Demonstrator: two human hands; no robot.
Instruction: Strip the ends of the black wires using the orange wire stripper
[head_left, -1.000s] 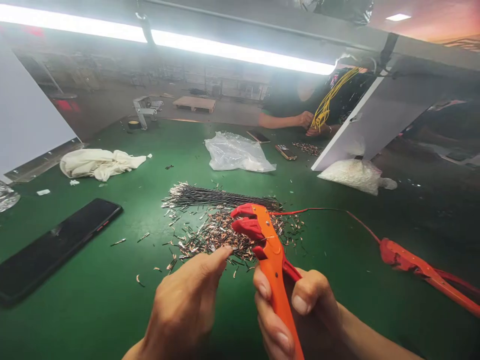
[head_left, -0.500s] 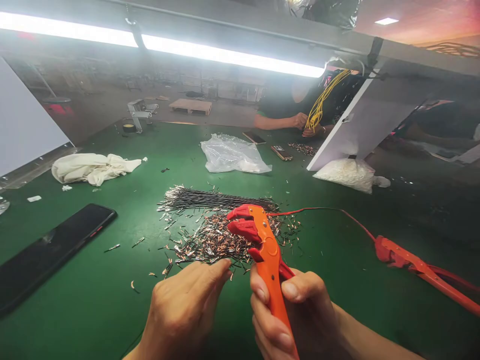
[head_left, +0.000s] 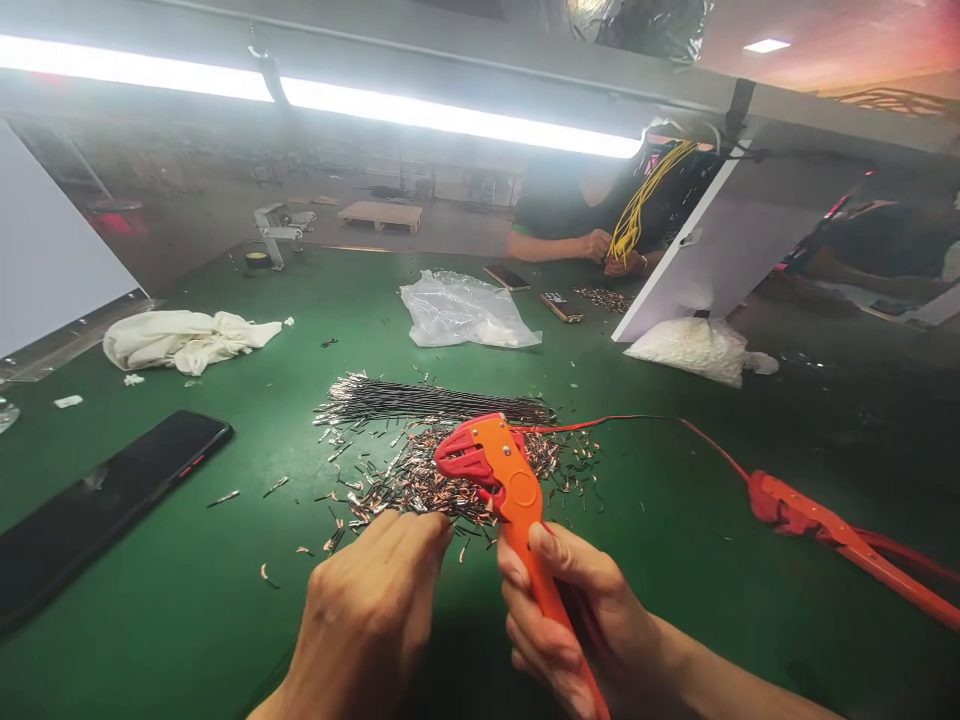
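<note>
My right hand [head_left: 577, 610] is wrapped round the orange handle of a wire stripper [head_left: 523, 490]. Its red jaws are closed and point left over a heap of short cut wire ends [head_left: 420, 475]. Just left of the tool, my left hand [head_left: 371, 600] is closed, fingers curled and thumb side turned away; what it pinches is hidden. A thin dark line, perhaps a wire, shows faintly below its wrist. Behind the heap lies a bundle of black wires [head_left: 427, 400] with bright metal ends at the left.
A phone [head_left: 112, 510] lies at left, a white cloth [head_left: 187, 338] beyond it. A clear plastic bag [head_left: 465, 310] sits further back. A second orange tool [head_left: 840, 530] rests at right near a filled bag [head_left: 690, 350]. Across the table, a person's hands [head_left: 611, 250] hold yellow cables.
The stripper's jaws have gone from open to closed, and my right hand has squeezed its handles together. The tool's head has shifted slightly left. My left hand has turned a little.
</note>
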